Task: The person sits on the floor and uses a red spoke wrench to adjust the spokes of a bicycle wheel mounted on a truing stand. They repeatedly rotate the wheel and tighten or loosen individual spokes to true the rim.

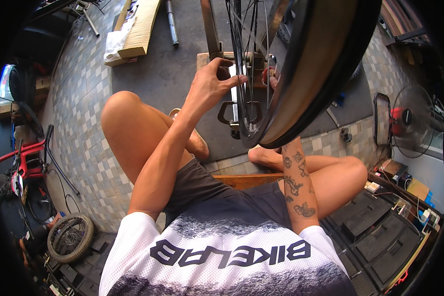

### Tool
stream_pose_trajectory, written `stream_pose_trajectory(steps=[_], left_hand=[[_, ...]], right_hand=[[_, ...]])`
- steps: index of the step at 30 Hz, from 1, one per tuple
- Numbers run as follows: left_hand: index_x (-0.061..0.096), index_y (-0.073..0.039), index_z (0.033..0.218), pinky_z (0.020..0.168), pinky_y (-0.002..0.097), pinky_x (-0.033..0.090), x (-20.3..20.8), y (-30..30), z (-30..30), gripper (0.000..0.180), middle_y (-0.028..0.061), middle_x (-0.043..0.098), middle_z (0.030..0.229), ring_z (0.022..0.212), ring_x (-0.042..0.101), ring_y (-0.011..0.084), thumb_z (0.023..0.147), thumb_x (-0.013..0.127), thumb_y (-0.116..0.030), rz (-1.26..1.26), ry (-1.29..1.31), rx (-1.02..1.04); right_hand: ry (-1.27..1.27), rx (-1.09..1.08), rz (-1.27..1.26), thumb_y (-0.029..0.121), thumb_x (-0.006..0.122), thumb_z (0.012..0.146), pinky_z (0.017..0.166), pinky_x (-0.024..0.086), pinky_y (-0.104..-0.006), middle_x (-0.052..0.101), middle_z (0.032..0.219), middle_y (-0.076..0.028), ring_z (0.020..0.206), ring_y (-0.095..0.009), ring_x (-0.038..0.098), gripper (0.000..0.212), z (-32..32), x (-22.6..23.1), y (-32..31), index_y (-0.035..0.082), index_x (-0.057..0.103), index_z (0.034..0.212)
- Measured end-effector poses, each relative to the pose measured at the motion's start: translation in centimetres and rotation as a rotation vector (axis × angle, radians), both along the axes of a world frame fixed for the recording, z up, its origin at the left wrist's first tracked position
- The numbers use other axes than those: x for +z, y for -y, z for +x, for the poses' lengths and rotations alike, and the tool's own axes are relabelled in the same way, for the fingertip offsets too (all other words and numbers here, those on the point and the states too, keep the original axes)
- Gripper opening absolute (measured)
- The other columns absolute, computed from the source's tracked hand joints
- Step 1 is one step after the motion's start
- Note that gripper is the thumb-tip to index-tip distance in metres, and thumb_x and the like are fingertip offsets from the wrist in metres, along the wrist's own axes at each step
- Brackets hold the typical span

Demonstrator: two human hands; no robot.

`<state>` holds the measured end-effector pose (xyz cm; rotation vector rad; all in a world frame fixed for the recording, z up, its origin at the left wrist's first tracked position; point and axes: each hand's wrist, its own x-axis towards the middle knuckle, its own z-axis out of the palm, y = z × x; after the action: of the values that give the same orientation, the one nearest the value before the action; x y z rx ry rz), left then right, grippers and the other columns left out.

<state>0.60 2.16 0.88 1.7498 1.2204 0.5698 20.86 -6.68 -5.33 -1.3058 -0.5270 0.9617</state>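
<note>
A bicycle wheel [325, 54] with a black tyre and thin spokes stands upright in a metal stand [212, 29] right in front of me. My left hand [212, 81] reaches in from the left, its fingers pinched on a spoke near the rim. My right hand [272, 79] is behind the tyre, mostly hidden; only fingertips show, beside a small red tool at the spokes. My tattooed right forearm runs up under the rim. I sit on a low wooden seat [246, 180] with both knees raised.
A small tyred wheel [70, 238] lies at lower left beside a red bicycle frame [27, 158]. A standing fan [412, 121] is at right, above black plastic cases [380, 237]. Cardboard and wooden planks [138, 27] lie on the floor at the back.
</note>
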Motion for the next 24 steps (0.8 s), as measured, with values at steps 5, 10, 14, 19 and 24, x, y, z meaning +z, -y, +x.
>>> stream_pose_trajectory(steps=[5,10,14,19,24], left_hand=[[0.069,0.004,0.122,0.083,0.0347,0.059,-1.0,0.2,0.1,0.046,0.0126,0.075,0.11,0.101,0.072,0.0186,0.106,0.069,-0.039,-0.284,0.298,0.081],[0.064,0.005,0.131,0.087,0.0322,0.058,-0.7,0.6,0.5,0.049,0.0109,0.073,0.117,0.101,0.069,0.0153,0.11,0.063,-0.039,-0.413,0.496,0.019],[0.065,0.003,0.133,0.091,0.0321,0.057,-0.6,1.0,0.6,0.048,0.0109,0.074,0.117,0.102,0.069,0.0157,0.109,0.066,-0.038,-0.136,0.285,0.089],[0.065,0.003,0.138,0.103,0.0338,0.053,-1.5,0.6,0.1,0.042,0.01,0.075,0.125,0.112,0.069,0.0171,0.115,0.055,-0.031,-0.369,0.625,-0.008],[0.057,0.005,0.147,0.104,0.0429,0.056,-0.6,0.2,0.1,0.05,0.0178,0.071,0.133,0.119,0.071,0.028,0.115,0.051,-0.033,-0.477,0.658,-0.097]], right_hand=[[-0.05,-0.02,-0.015,0.013,0.083,0.097,0.084,0.054,-0.0246,0.08,0.105,-0.008,0.093,-0.01,0.072,0.033,0.0,-0.4,1.3,-0.002,0.067,0.121],[0.006,-0.012,-0.018,0.016,0.085,0.095,0.081,0.053,-0.0237,0.079,0.1,-0.005,0.089,-0.008,0.07,0.029,-0.2,-0.2,1.9,0.001,0.07,0.115],[-0.02,0.09,-0.042,0.015,0.084,0.095,0.079,0.055,-0.0253,0.077,0.1,-0.004,0.09,-0.008,0.07,0.024,-1.1,0.3,2.0,0.003,0.071,0.111],[0.103,0.062,-0.006,0.016,0.084,0.093,0.084,0.057,-0.0287,0.079,0.1,-0.007,0.093,-0.013,0.073,0.025,-2.8,0.6,2.6,0.0,0.072,0.109],[0.213,0.101,-0.116,0.021,0.083,0.096,0.08,0.058,-0.0268,0.079,0.097,-0.007,0.088,-0.01,0.072,0.029,-2.2,0.2,1.8,-0.001,0.072,0.111]])
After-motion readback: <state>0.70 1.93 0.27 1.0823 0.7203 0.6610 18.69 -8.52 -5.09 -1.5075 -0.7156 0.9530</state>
